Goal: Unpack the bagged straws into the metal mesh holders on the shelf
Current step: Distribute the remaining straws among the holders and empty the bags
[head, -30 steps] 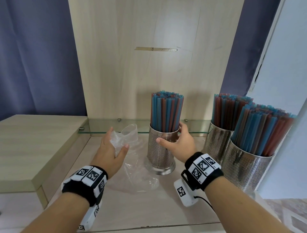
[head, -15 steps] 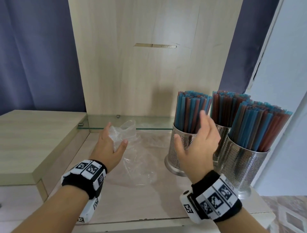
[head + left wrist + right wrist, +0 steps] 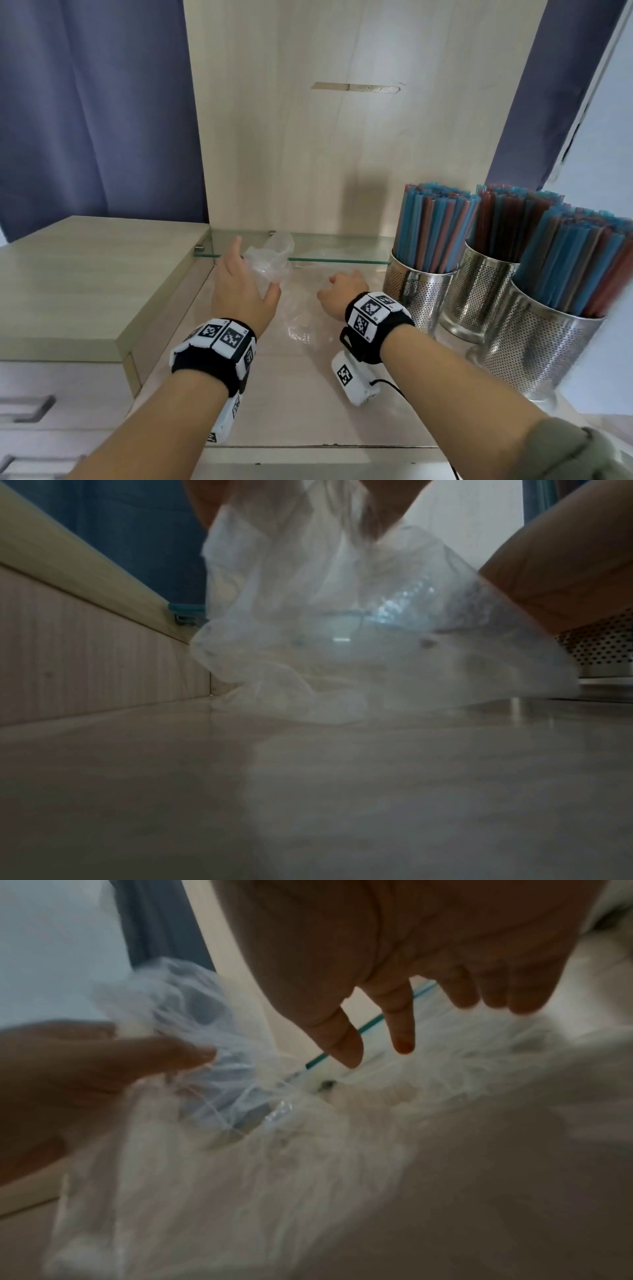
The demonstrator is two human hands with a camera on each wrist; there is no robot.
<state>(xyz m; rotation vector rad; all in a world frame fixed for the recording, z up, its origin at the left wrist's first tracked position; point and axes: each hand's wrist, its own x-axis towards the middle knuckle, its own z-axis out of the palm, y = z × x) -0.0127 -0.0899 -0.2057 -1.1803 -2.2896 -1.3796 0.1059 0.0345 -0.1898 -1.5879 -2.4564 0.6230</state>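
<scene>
Head view: all three mesh holders [image 3: 421, 301] sit packed with straws [image 3: 435, 226] at the shelf's [image 3: 308, 394] right end. The left hand [image 3: 243, 291] grips the empty clear bag's [image 3: 270, 263] bunched top, and the right hand [image 3: 342, 291] hangs over the crumpled plastic, fingers [image 3: 400, 1026] loose, grabbing nothing.

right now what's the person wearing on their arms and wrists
Both forearms are bare. Each wrist has a black wristband covered in white tiles printed with black square code markers. A white camera block with its own marker hangs under the right wrist, with a thin black cable trailing from it. An olive sleeve shows near the right elbow.
</scene>
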